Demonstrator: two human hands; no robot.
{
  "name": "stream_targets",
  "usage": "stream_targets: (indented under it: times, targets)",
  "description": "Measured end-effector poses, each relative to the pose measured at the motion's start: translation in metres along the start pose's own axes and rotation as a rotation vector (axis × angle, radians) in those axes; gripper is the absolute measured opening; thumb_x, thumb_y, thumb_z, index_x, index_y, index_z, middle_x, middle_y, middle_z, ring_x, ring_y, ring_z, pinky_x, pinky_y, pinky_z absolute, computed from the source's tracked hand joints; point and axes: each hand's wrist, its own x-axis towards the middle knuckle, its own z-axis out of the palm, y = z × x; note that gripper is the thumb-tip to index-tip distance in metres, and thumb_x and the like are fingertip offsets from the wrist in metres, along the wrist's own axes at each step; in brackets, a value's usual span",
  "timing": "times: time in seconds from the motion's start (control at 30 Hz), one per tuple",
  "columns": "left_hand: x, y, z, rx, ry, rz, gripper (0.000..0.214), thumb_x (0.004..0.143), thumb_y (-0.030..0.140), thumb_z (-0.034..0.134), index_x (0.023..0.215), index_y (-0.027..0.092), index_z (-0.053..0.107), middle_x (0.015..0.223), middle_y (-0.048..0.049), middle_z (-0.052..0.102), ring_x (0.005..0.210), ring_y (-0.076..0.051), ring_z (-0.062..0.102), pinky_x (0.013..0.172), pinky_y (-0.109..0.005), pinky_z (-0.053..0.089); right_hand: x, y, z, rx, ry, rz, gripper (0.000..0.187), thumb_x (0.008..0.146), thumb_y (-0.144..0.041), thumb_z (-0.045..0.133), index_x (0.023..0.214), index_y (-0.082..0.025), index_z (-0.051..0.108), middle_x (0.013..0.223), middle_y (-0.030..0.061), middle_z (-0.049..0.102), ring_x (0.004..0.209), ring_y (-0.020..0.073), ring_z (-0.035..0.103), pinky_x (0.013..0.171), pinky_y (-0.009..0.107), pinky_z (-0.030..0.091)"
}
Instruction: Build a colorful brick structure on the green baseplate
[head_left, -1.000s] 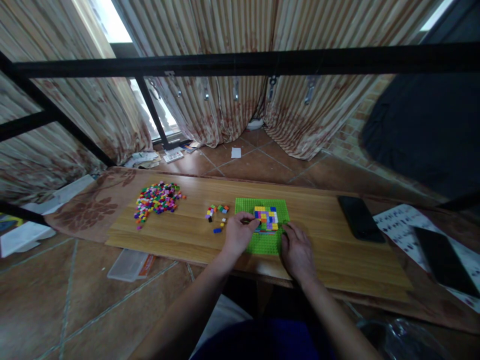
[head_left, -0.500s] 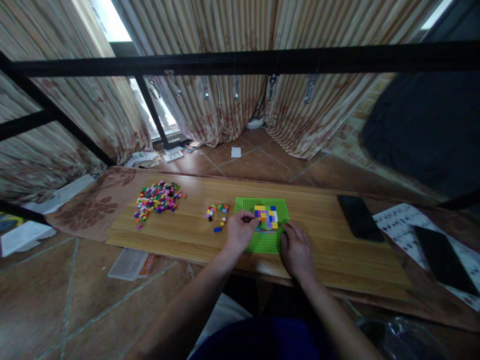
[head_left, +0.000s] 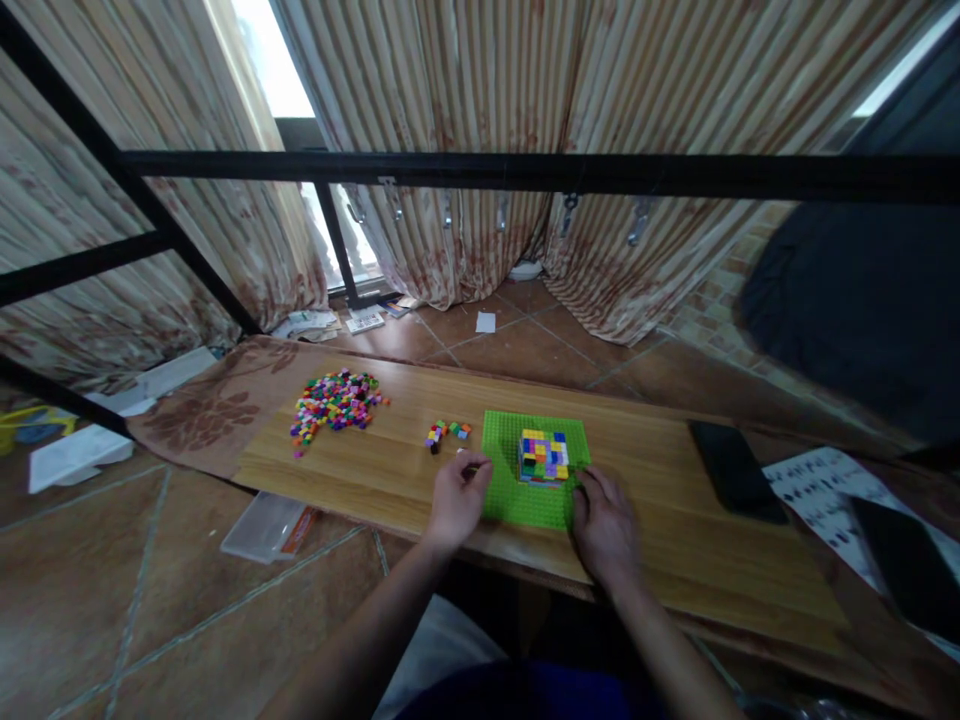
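Note:
A green studded baseplate (head_left: pixel 502 500) lies on the wooden board, bearing a block of stacked toy bricks (head_left: pixel 544 458) in yellow, blue, white, orange and purple. My left hand (head_left: pixel 456 500) is over the plate's left edge, apart from the stack. Its thumb and fingers are curled together in a pinch; whatever may be between the tips is hidden. My right hand (head_left: pixel 606 515) rests at the plate's right edge, fingers bent onto it beside the stack. Just beyond my left hand lies a small group of loose bricks (head_left: pixel 439 433), some of it covered by the hand.
A heap of mixed bricks (head_left: pixel 337 405) sits on the board's left part. Two dark phone-like slabs (head_left: pixel 735 470) and a printed sheet (head_left: pixel 806 505) lie at the right. A clear plastic lid (head_left: pixel 262 525) is on the floor; a black metal bar (head_left: pixel 480 172) crosses ahead.
My left hand has drawn back from the brick stack, leftward to the plate's edge. My right hand stays at the plate's right side. The whole view has shifted slightly.

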Motion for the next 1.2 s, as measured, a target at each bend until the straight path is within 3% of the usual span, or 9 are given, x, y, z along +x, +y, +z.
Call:
stream_targets:
  times: [0.2, 0.37, 0.53, 0.7, 0.83, 1.0, 1.2]
  targets:
    - [-0.012, -0.028, -0.056, 0.185, 0.179, -0.039, 0.012, 0.077, 0.025, 0.060, 0.083, 0.017, 0.066, 0.081, -0.0026, 0.069, 0.074, -0.014, 0.063, 0.072, -0.026, 0.049, -0.002, 0.002, 0.001, 0.003, 0.007, -0.005, 0.037, 0.095, -0.030, 0.036, 0.119, -0.015, 0.061, 0.127, 0.0147, 0.059, 0.117, 0.0286, 0.053, 0.100, 0.049, 0.044]
    - [-0.007, -0.033, -0.078, 0.304, 0.233, -0.062, 0.015, 0.081, 0.024, 0.057, 0.090, 0.016, 0.065, 0.089, -0.0052, 0.068, 0.073, -0.015, 0.063, 0.069, -0.028, 0.050, -0.001, 0.005, 0.002, -0.008, -0.001, -0.008, 0.040, 0.095, -0.033, 0.036, 0.119, -0.013, 0.060, 0.127, 0.0161, 0.059, 0.115, 0.0297, 0.053, 0.099, 0.049, 0.045]
    - [0.011, -0.025, -0.072, 0.578, 0.240, -0.018, 0.015, 0.085, 0.026, 0.056, 0.093, 0.017, 0.065, 0.093, -0.0051, 0.066, 0.079, -0.015, 0.063, 0.075, -0.028, 0.047, -0.001, 0.005, 0.001, -0.024, -0.013, -0.018, 0.042, 0.095, -0.034, 0.034, 0.118, -0.011, 0.061, 0.126, 0.0170, 0.059, 0.115, 0.0290, 0.053, 0.100, 0.048, 0.045]
    - [0.021, -0.015, -0.054, 0.909, 0.227, -0.066, 0.021, 0.088, 0.038, 0.055, 0.094, 0.021, 0.066, 0.095, -0.0055, 0.065, 0.083, -0.020, 0.063, 0.072, -0.030, 0.045, -0.001, 0.005, 0.001, -0.035, -0.002, -0.029, 0.041, 0.095, -0.033, 0.034, 0.116, -0.012, 0.062, 0.126, 0.0163, 0.059, 0.113, 0.0284, 0.053, 0.100, 0.048, 0.045]
    - [0.023, -0.012, -0.050, 1.016, 0.216, -0.069, 0.019, 0.091, 0.033, 0.050, 0.096, 0.021, 0.064, 0.101, -0.0069, 0.064, 0.084, -0.020, 0.064, 0.068, -0.030, 0.044, -0.002, 0.005, 0.002, -0.032, -0.002, -0.022, 0.041, 0.095, -0.033, 0.035, 0.118, -0.012, 0.061, 0.126, 0.0162, 0.059, 0.113, 0.0283, 0.053, 0.099, 0.047, 0.045]
    - [0.016, -0.011, -0.055, 0.923, 0.180, -0.004, 0.014, 0.091, 0.023, 0.048, 0.091, 0.019, 0.061, 0.098, -0.0077, 0.065, 0.088, -0.020, 0.064, 0.073, -0.030, 0.045, -0.001, 0.004, 0.001, -0.019, -0.010, -0.018, 0.041, 0.095, -0.033, 0.035, 0.117, -0.011, 0.061, 0.126, 0.0165, 0.059, 0.115, 0.0286, 0.053, 0.100, 0.047, 0.045]
    - [-0.002, -0.003, -0.047, 0.482, 0.062, 0.067, 0.007, 0.085, 0.022, 0.055, 0.086, 0.020, 0.061, 0.078, -0.0003, 0.065, 0.070, -0.015, 0.063, 0.067, -0.025, 0.046, -0.001, 0.001, 0.001, -0.014, -0.002, 0.006, 0.038, 0.095, -0.030, 0.037, 0.119, -0.014, 0.061, 0.127, 0.0148, 0.059, 0.115, 0.0280, 0.054, 0.100, 0.048, 0.045]
